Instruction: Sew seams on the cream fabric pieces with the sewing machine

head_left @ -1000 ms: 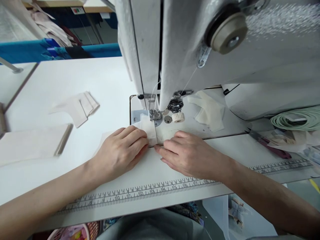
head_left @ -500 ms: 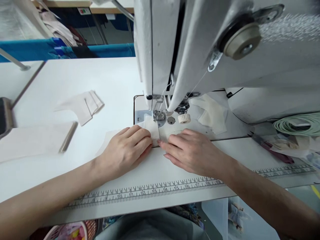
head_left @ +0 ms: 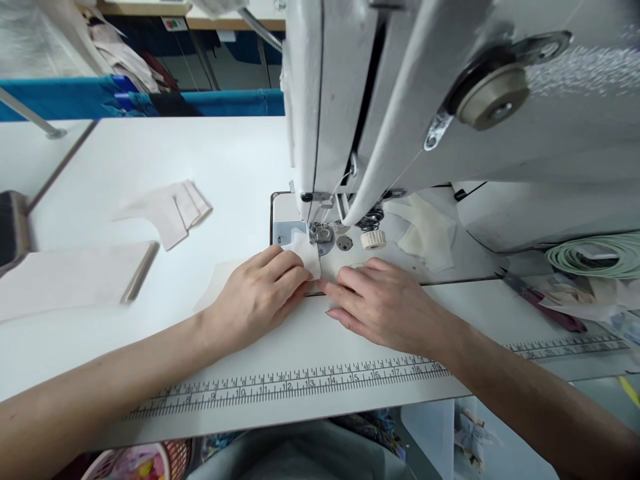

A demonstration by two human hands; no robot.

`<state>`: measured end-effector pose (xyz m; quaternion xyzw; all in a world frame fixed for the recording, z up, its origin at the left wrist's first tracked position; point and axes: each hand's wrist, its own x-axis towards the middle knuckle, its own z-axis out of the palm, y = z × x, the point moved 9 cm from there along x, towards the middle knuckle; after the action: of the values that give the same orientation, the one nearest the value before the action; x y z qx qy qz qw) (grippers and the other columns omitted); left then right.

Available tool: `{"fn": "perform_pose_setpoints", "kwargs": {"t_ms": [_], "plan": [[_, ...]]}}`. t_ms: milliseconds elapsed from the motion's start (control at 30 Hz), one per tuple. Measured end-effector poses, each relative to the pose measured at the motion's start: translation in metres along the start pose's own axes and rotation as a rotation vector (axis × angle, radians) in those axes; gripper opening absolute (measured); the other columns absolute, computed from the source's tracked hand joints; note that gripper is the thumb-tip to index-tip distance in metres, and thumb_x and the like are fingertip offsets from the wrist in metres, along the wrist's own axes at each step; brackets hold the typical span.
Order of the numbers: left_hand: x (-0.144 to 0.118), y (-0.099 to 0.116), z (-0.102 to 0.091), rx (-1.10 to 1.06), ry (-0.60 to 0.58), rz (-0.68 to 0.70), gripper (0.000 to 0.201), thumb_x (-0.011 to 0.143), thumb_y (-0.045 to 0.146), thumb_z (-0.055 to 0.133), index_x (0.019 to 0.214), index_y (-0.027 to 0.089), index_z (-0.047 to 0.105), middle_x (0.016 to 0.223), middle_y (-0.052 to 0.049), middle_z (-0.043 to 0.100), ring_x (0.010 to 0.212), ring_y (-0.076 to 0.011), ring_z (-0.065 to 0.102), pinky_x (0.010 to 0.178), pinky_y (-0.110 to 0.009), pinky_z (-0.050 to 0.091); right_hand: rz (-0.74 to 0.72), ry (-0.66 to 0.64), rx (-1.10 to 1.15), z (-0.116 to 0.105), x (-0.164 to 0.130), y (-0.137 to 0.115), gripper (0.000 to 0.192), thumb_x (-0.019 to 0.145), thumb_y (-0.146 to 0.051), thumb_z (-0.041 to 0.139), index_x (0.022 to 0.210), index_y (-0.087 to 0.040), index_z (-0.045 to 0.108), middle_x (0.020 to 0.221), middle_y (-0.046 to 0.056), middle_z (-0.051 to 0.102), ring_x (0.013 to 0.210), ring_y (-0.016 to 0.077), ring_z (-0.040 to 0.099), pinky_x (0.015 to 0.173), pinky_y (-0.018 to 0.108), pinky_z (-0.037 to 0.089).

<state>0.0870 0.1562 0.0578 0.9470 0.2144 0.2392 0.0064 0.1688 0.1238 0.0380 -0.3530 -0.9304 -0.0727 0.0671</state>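
Observation:
A white fabric piece (head_left: 307, 253) lies under the presser foot (head_left: 315, 233) of the sewing machine (head_left: 340, 100). My left hand (head_left: 265, 287) is closed over its near part, fingers pressed together, with the thumb tucked low. More of the pale cloth (head_left: 220, 280) spreads out left of that hand. My right hand (head_left: 380, 300) rests at the front of the machine bed, fingers bent and thumb apart from the index finger. Its index fingertip touches the fabric's right edge near the corner. What lies beneath both palms is hidden.
Left on the white table are folded fabric pieces (head_left: 170, 210) and a longer strip (head_left: 75, 280). Cream scraps (head_left: 425, 230) lie behind my right hand. Dark-red-handled snips (head_left: 550, 307) and a green cord coil (head_left: 595, 255) sit far right. A printed ruler (head_left: 310, 383) follows the front edge.
The view has shifted slightly, so the machine head appears further right. Both hands keep nearly the same places on the fabric and machine bed.

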Motion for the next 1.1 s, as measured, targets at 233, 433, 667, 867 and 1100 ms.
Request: {"fn": "perform_pose_setpoints", "kwargs": {"t_ms": [233,433,667,867,1100], "plan": [[-0.001,-0.002,0.001,-0.066,0.006,-0.022,0.012,0.094,0.017,0.052,0.09,0.011,0.062,0.087,-0.009,0.065,0.077,-0.0181,0.056,0.068,-0.032,0.053,0.022,0.003,0.002,0.001,0.001,0.0,0.028,0.099,-0.031,0.046,0.112,-0.013,0.063,0.089,0.005,0.059,0.073,0.0139,0.053,0.07,0.031,0.032],[-0.003,0.005,-0.001,0.023,0.024,0.035,0.011,0.093,0.017,0.054,0.093,0.011,0.063,0.09,-0.008,0.066,0.076,-0.0171,0.057,0.066,-0.031,0.052,0.024,0.018,0.029,0.0,0.0,0.0,0.025,0.099,-0.029,0.046,0.107,-0.013,0.064,0.091,0.005,0.06,0.073,0.0137,0.054,0.07,0.031,0.033],[-0.003,0.012,-0.002,0.127,0.038,0.099,0.009,0.091,0.015,0.058,0.096,0.011,0.063,0.093,-0.006,0.069,0.086,-0.0201,0.062,0.064,-0.031,0.048,0.021,0.017,0.054,0.001,-0.001,0.0,0.025,0.099,-0.028,0.046,0.107,-0.013,0.065,0.089,0.004,0.06,0.074,0.0139,0.055,0.07,0.032,0.033],[-0.003,0.013,-0.001,0.123,0.044,0.112,0.008,0.092,0.014,0.056,0.095,0.011,0.063,0.092,-0.007,0.069,0.087,-0.0191,0.062,0.066,-0.03,0.047,0.033,0.024,0.075,0.0,-0.001,0.001,0.022,0.098,-0.027,0.047,0.102,-0.014,0.065,0.088,0.004,0.06,0.074,0.0136,0.054,0.071,0.031,0.033],[-0.004,0.012,0.001,0.09,0.018,0.109,0.01,0.092,0.014,0.055,0.096,0.011,0.064,0.094,-0.007,0.069,0.089,-0.0196,0.062,0.069,-0.031,0.05,0.034,0.01,0.07,0.001,-0.001,0.0,0.021,0.098,-0.026,0.048,0.101,-0.014,0.065,0.088,0.004,0.059,0.073,0.014,0.054,0.07,0.031,0.034]]}}
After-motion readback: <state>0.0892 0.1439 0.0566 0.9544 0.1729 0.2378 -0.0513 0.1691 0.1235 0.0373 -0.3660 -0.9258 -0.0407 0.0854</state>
